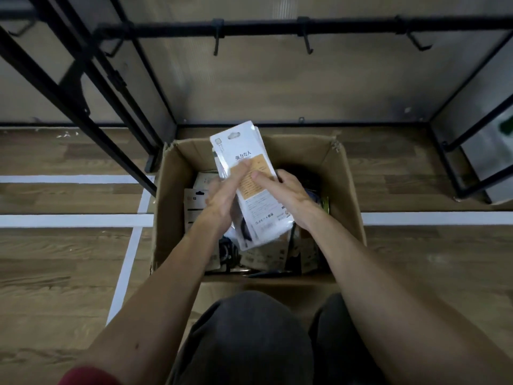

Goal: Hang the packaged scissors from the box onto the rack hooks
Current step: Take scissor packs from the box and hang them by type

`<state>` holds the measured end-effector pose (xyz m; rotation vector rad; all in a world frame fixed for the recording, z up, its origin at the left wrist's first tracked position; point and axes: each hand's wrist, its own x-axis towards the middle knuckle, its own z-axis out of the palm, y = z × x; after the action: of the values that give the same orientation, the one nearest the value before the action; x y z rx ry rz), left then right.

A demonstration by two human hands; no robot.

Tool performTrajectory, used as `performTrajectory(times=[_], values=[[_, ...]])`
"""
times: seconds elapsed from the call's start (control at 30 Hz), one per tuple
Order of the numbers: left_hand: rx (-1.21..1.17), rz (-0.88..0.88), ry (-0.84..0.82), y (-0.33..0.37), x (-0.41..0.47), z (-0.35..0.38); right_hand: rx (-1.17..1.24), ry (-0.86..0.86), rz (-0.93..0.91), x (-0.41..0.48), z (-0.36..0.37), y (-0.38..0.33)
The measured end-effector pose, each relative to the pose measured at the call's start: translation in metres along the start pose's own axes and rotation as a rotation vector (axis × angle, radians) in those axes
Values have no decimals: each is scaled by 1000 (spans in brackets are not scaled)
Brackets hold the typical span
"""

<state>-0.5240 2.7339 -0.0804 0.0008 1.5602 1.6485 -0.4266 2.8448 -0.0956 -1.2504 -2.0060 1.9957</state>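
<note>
Gripping a small stack of white, flat scissor packages with an orange label panel [249, 151], both hands hover just above the open brown cardboard box [347, 195]. The left hand [222, 195] pinches the stack's left edge, thumb across the front and fingers behind. The right hand [288, 190] curls round the right edge, with a digit pressed on the label. The stack stands nearly upright, its hang-hole end pointing away from the hands toward the rack.

The task looks to be at its very start. The black metal hooks [307, 41] in view on the black horizontal rack bar [263, 27], well beyond and above the hands, carry nothing. Beneath the hands the box holds many more packages, so all the hanging is left to do.

Room for the lift seems generous, with open space between the hands and the bar. The box's far wall lies just below the stack's top. Slanting black frame posts [91, 87] rise to the left of the hands, and another frame stands far to their right; these are the edges to mind.
</note>
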Motion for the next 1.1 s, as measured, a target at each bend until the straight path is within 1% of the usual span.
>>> performTrajectory(times=[0.1, 0.17, 0.27, 0.33, 0.47, 0.53, 0.63, 0.67, 0.77, 0.9, 0.97, 1.1], values=[[170, -7, -92, 34, -24, 15, 105, -5, 53, -29, -3, -24], [256, -28, -88, 67, -48, 23, 109, -14, 52, -59, -6, -55], [307, -89, -20, 124, -93, 37, 166, -6, 31, -110, -15, -120], [301, -102, -2, 167, -126, 48, 167, -20, -3, -145, -24, -173], [319, -129, -27, 264, -193, 72, 180, -43, -6, -217, -46, -277], [330, -129, -48, 311, -225, 83, 150, -10, 21, -254, -58, -331], [321, -86, -156, 385, -283, 102, 99, 68, 42, -301, -71, -402], [329, -79, -166, 406, -298, 105, 92, 80, 46, -314, -73, -424], [316, -67, -207, 463, -335, 113, 99, 77, 89, -345, -77, -479], [365, -33, -220, 531, -368, 123, 90, 52, 125, -380, -84, -552], [386, -8, -214, 561, -381, 126, 96, 40, 97, -395, -89, -586], [357, 31, -257, 611, -411, 131, 56, -40, -20, -427, -97, -644]])
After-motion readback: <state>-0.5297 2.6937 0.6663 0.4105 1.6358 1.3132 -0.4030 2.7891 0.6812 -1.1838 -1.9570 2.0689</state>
